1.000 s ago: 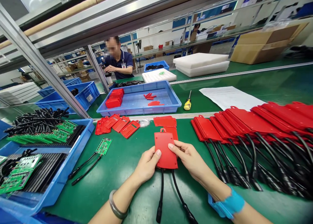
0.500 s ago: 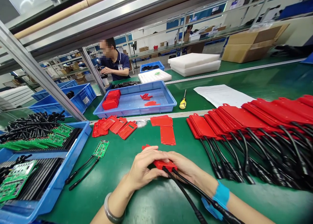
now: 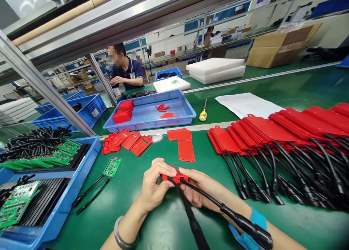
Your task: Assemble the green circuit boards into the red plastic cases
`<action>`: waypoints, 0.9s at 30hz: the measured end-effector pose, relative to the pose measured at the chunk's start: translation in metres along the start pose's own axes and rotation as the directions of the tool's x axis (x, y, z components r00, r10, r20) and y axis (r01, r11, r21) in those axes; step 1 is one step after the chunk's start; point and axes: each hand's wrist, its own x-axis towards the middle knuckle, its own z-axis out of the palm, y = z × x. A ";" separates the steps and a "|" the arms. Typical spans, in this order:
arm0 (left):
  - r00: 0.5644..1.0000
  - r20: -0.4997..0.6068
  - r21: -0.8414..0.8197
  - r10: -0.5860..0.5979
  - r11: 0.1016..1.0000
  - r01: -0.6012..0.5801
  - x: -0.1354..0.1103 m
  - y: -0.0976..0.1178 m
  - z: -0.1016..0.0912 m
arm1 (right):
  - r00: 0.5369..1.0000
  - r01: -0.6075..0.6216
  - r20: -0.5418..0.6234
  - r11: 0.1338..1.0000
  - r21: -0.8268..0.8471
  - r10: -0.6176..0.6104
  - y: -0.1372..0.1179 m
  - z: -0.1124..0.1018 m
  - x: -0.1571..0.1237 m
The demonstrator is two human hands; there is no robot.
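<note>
Both hands are wrapped around one flat red plastic case (image 3: 174,177). It sits near the middle of the green bench (image 3: 128,202), a bit above the surface and turned edge-on to the camera. The left hand (image 3: 154,186) curls over its left end with the thumb on top. The right hand (image 3: 200,190) cups the right end from underneath. So both are closed on it, nothing loose.

Two thick black cables (image 3: 191,217) come out of the case's near edge and run toward the camera. One ends in a chunky black connector lying over the right wrist, right by a blue wrist strap (image 3: 253,221). There's a silver bangle (image 3: 122,235) on the left wrist.

Just beyond the hands lie two flat red cover plates (image 3: 186,150), and left of those a small heap of red open frames (image 3: 125,140). Further left is a green circuit board with two black leads (image 3: 113,166), lying beside a blue plastic bin (image 3: 79,186) full of more green boards and black cables.

The whole right side is a long overlapping row of finished red cased units with black cables (image 3: 272,133).

Further back there's a shallow blue tray (image 3: 148,124) with a stack of red parts in its left end, a yellow-handled screwdriver (image 3: 203,113) and a white paper sheet (image 3: 248,104). Way at the far side a co-worker in a dark polo shirt (image 3: 128,73) is busy at another station.
</note>
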 end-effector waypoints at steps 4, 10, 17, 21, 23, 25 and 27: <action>0.982 0.101 0.115 0.158 0.979 -0.169 0.000 -0.002 0.001 | 0.987 0.161 -0.032 0.987 0.015 -0.160 -0.002 -0.003 0.000; 0.919 0.284 0.301 0.274 0.884 -0.357 -0.001 -0.005 -0.006 | 0.962 0.271 0.033 0.932 -0.240 -0.271 -0.006 -0.002 0.000; 0.953 0.263 0.464 0.152 0.846 -0.263 -0.005 -0.015 -0.003 | 0.879 0.379 -0.076 0.786 -0.489 -0.471 -0.023 -0.016 -0.005; 0.954 0.001 0.015 -0.298 0.954 0.298 -0.007 -0.012 0.016 | 0.800 0.389 -0.131 0.672 -0.630 -0.586 -0.034 -0.023 -0.012; 0.842 0.023 -0.393 -0.539 0.770 0.503 -0.006 -0.011 0.025 | 0.794 0.387 -0.103 0.628 -0.676 -0.600 -0.032 -0.017 -0.014; 0.760 0.109 -0.612 -0.641 0.558 0.560 -0.005 -0.012 0.029 | 0.781 0.385 -0.037 0.527 -0.758 -0.624 -0.027 -0.007 -0.014; 0.719 0.114 -0.677 -0.685 0.476 0.561 -0.004 -0.013 0.027 | 0.756 0.375 0.042 0.380 -0.845 -0.653 -0.020 0.002 -0.014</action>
